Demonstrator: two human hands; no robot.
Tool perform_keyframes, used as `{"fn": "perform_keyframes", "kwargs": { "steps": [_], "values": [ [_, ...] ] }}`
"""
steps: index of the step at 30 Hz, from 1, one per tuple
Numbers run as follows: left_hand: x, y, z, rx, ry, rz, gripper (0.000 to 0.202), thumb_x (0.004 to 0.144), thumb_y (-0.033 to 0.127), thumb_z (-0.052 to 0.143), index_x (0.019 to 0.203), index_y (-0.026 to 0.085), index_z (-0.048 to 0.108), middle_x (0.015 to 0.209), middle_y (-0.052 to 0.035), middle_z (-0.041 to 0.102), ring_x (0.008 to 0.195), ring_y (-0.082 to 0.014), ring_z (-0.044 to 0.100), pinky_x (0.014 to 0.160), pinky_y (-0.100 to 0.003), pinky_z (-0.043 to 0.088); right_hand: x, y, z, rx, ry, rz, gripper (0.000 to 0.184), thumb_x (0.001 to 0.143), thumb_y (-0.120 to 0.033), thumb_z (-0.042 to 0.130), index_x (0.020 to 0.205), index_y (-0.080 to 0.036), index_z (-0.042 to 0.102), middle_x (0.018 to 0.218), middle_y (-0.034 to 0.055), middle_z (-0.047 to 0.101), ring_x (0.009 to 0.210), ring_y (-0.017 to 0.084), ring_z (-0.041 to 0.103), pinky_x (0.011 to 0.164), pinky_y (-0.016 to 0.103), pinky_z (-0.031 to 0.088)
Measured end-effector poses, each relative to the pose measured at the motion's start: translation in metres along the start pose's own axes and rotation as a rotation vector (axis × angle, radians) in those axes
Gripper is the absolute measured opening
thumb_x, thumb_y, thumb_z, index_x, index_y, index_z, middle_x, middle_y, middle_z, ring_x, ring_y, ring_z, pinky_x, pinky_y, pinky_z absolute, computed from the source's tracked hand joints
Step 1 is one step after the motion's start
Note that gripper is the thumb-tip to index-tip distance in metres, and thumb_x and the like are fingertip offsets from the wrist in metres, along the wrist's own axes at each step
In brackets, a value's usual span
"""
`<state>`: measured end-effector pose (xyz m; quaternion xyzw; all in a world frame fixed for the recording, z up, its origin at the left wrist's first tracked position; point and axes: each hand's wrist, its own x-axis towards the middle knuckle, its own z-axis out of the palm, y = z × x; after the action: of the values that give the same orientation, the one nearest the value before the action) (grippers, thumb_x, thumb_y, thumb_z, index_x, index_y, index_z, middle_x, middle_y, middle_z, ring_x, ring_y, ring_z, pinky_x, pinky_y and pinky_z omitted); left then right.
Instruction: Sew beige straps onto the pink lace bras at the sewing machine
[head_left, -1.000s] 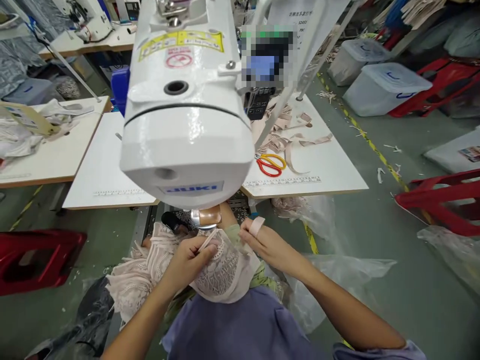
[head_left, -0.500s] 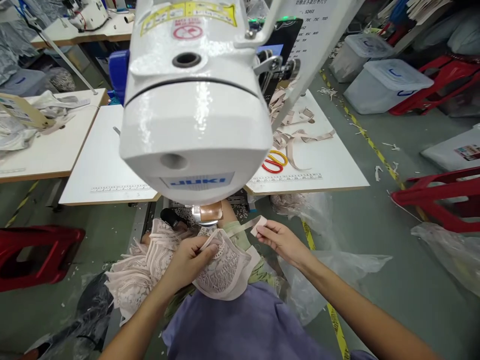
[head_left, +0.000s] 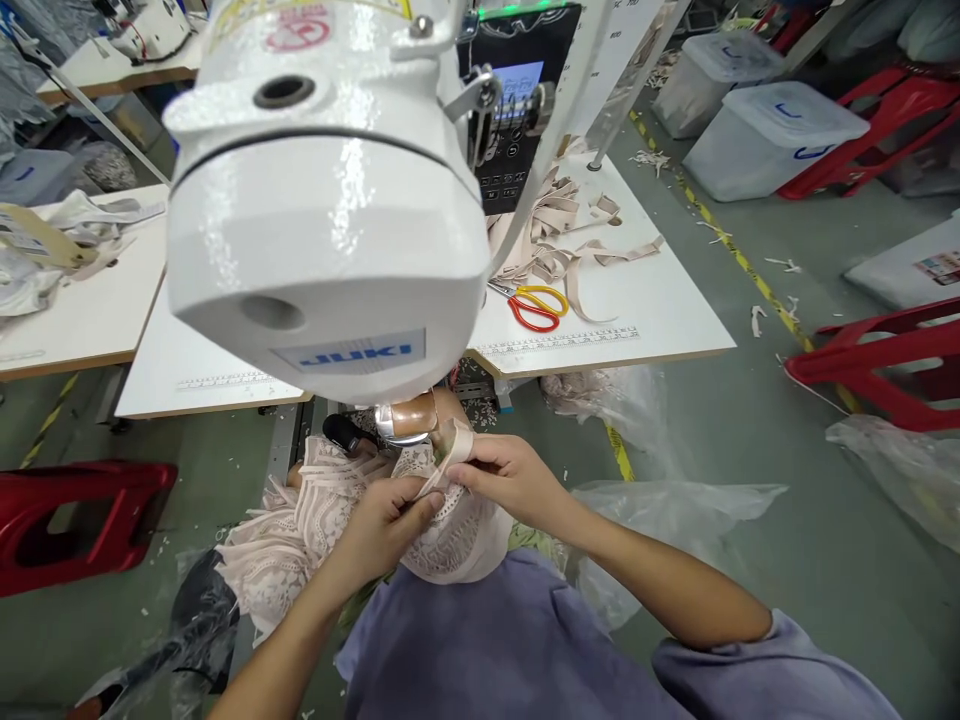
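Observation:
A pale pink lace bra (head_left: pixel 457 545) rests over my lap, in front of the sewing machine's lower arm. Its upper edge is pinched between thumb and fingers of my left hand (head_left: pixel 386 525). Close beside it, my right hand (head_left: pixel 514 480) is closed on a pale pink strap (head_left: pixel 456 452), which loops up and runs down to the bra edge at my left fingertips. How the strap meets the bra is hidden by my fingers. Left of my hands lies a stack of similar lace bras (head_left: pixel 289 540).
The white sewing machine head (head_left: pixel 330 240) looms just ahead. On the white tabletop (head_left: pixel 660 315) at right lie red-and-yellow scissors (head_left: pixel 536 308) and a heap of straps (head_left: pixel 551 230). Red stools (head_left: pixel 82 520) stand at both sides. Plastic bags (head_left: pixel 675 520) lie at right, near lidded bins (head_left: pixel 776 140).
My right hand has moved left, bringing the strap from stretched out at the right to beside my left hand. The left hand keeps its pinch. My view has shifted slightly.

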<state>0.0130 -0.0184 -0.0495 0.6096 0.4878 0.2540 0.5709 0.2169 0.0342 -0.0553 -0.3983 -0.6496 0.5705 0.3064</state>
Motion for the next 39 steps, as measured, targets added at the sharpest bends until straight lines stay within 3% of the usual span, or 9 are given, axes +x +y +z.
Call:
{"fn": "perform_keyframes", "kwargs": {
  "steps": [4,8,16,20,24,28,31,34,39],
  "values": [
    [-0.002,0.000,0.000,-0.093,-0.038,-0.029,0.044,0.098,0.046,0.051,0.066,0.016,0.045,0.063,0.0038,0.036,0.060,-0.0092,0.032,0.055,-0.022,0.025,0.008,0.012,-0.008,0.479,0.045,0.232,0.030,0.084,-0.049,0.073,0.083,-0.019,0.074,0.077,0.0014,0.071,0.066,0.012,0.063,0.060,0.023,0.049],
    [-0.001,0.000,-0.002,-0.149,-0.011,-0.068,0.043,0.097,0.048,0.052,0.069,0.015,0.050,0.063,0.0038,0.038,0.060,-0.0091,0.033,0.055,-0.022,0.024,0.010,0.013,-0.023,0.764,-0.013,0.267,0.030,0.082,-0.045,0.077,0.104,-0.024,0.077,0.111,0.0060,0.073,0.101,0.017,0.068,0.087,0.028,0.055],
    [0.000,-0.001,-0.004,-0.124,-0.030,-0.078,0.043,0.097,0.050,0.053,0.072,0.014,0.055,0.064,0.0035,0.040,0.060,-0.0092,0.034,0.055,-0.023,0.026,-0.005,-0.010,-0.022,0.377,-0.222,0.151,0.025,0.088,-0.040,0.071,0.107,-0.025,0.077,0.118,0.0059,0.072,0.104,0.021,0.067,0.090,0.032,0.053],
    [-0.001,0.003,-0.004,-0.048,-0.001,-0.029,0.037,0.096,0.046,0.055,0.076,0.015,0.058,0.070,0.0013,0.048,0.065,-0.0118,0.043,0.059,-0.023,0.033,-0.003,-0.017,-0.008,0.171,-0.104,0.026,0.022,0.090,-0.038,0.069,0.097,-0.021,0.079,0.096,0.0061,0.075,0.090,0.021,0.068,0.079,0.030,0.053],
    [-0.001,0.002,0.017,0.020,0.225,0.160,0.022,0.095,0.039,0.059,0.095,0.018,0.064,0.098,-0.0049,0.057,0.090,-0.0179,0.053,0.078,-0.027,0.043,0.002,-0.018,0.004,0.264,-0.008,-0.004,0.020,0.089,-0.037,0.070,0.095,-0.020,0.079,0.095,0.0059,0.075,0.089,0.020,0.069,0.079,0.030,0.053],
    [-0.001,-0.010,0.038,-0.033,0.506,0.180,0.017,0.099,0.034,0.052,0.104,0.019,0.057,0.079,0.0007,0.057,0.064,-0.0122,0.052,0.059,-0.022,0.041,0.010,-0.017,0.002,0.371,0.004,0.056,0.022,0.087,-0.040,0.072,0.094,-0.020,0.078,0.090,0.0048,0.075,0.086,0.019,0.068,0.079,0.029,0.053],
    [-0.003,-0.009,0.026,0.227,0.503,0.361,0.029,0.098,0.025,0.053,0.126,0.020,0.053,0.072,0.0029,0.060,0.057,-0.0109,0.052,0.056,-0.022,0.039,0.019,-0.018,-0.010,0.396,-0.052,0.126,0.030,0.088,-0.047,0.070,0.092,-0.018,0.076,0.087,0.0046,0.072,0.081,0.016,0.065,0.073,0.027,0.053],
    [-0.001,0.003,-0.001,0.496,0.435,0.497,0.033,0.097,0.016,0.049,0.127,0.022,0.062,0.067,0.0027,0.064,0.057,-0.0108,0.056,0.057,-0.021,0.039,0.033,-0.020,-0.022,0.436,-0.039,0.179,0.038,0.087,-0.056,0.066,0.087,-0.018,0.072,0.082,0.0041,0.068,0.073,0.014,0.062,0.063,0.024,0.052],
    [0.006,0.026,-0.026,0.336,0.420,0.197,0.030,0.099,0.023,0.049,0.119,0.019,0.071,0.095,-0.0035,0.078,0.069,-0.0126,0.069,0.061,-0.019,0.049,0.063,-0.019,-0.029,0.179,0.025,0.103,0.034,0.083,-0.052,0.070,0.080,-0.018,0.068,0.061,0.0000,0.060,0.054,0.012,0.053,0.054,0.025,0.046]
  ]
}}
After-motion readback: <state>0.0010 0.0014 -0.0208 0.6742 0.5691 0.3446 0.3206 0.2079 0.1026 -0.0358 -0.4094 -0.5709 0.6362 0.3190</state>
